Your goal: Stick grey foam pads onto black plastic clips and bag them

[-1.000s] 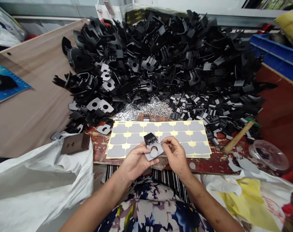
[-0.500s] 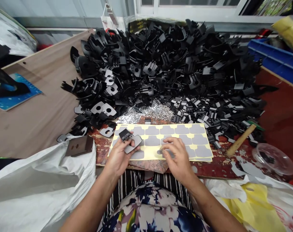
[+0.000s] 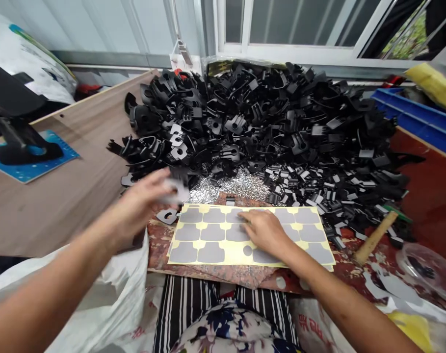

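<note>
My left hand (image 3: 145, 196), smeared by motion, is at the left front of the pile. Its fingers are around a black plastic part (image 3: 176, 190) with a pale grey, holed face, also blurred. My right hand (image 3: 265, 230) rests on a yellow-backed sheet (image 3: 230, 255) of grey stickers, index finger and thumb a little apart over the upper rows. Nothing shows between those fingertips. In the bottom row, a small grey disc (image 3: 248, 250) sits on bare yellow backing where the sticker around it is gone.
Black plastic parts (image 3: 245, 117) form a large pile behind the sheet. Metal pins (image 3: 241, 186) and small black clips (image 3: 300, 179) lie before it. To the right are a wooden-handled hammer (image 3: 375, 238), a clear tub (image 3: 429, 269) and a blue crate (image 3: 414, 110). A white sack (image 3: 108, 299) hangs left.
My left hand has moved left and away from the sheet; the sticker-covered part it held is out of sight. My right hand has shifted to the upper rows. The camera view has tilted up.
</note>
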Available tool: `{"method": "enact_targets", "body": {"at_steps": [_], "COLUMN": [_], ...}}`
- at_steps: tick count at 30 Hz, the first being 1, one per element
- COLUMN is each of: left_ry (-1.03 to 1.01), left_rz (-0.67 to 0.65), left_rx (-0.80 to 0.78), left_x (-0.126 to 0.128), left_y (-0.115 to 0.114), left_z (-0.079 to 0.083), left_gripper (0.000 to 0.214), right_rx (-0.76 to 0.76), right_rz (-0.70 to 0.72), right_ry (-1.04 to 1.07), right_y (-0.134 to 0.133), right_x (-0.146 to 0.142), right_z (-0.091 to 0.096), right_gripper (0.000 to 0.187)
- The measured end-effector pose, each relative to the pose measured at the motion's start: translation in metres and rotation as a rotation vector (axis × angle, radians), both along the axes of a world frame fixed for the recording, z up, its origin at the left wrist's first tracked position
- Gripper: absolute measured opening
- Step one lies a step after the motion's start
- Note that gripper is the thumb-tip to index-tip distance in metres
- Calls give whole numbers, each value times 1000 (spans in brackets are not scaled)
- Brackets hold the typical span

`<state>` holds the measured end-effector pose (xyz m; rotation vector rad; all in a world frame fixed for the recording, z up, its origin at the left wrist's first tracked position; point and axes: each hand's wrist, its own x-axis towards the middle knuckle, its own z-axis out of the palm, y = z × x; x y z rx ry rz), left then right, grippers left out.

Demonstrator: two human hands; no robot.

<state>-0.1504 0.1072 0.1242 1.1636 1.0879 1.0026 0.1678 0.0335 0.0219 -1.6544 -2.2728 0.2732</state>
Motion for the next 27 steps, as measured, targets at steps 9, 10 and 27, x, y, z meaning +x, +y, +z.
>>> {"method": "enact_targets", "body": {"at_steps": [9,10,27], "left_ry": [48,77,-236], "left_rz": [95,89,-79], "left_rx": [70,47,-334], "left_x": [29,36,116], "left_y": [10,3,-35], "left_z": [-49,-67,-100], "left_gripper": [54,54,58], "right_rx": [251,253,82], "right_rz": [104,114,-222], "right_ry": [3,15,684], "right_y": [159,163,-51], "right_x": [-67,-69,3], "right_z": [4,4,-32], "right_gripper": [45,40,26]}}
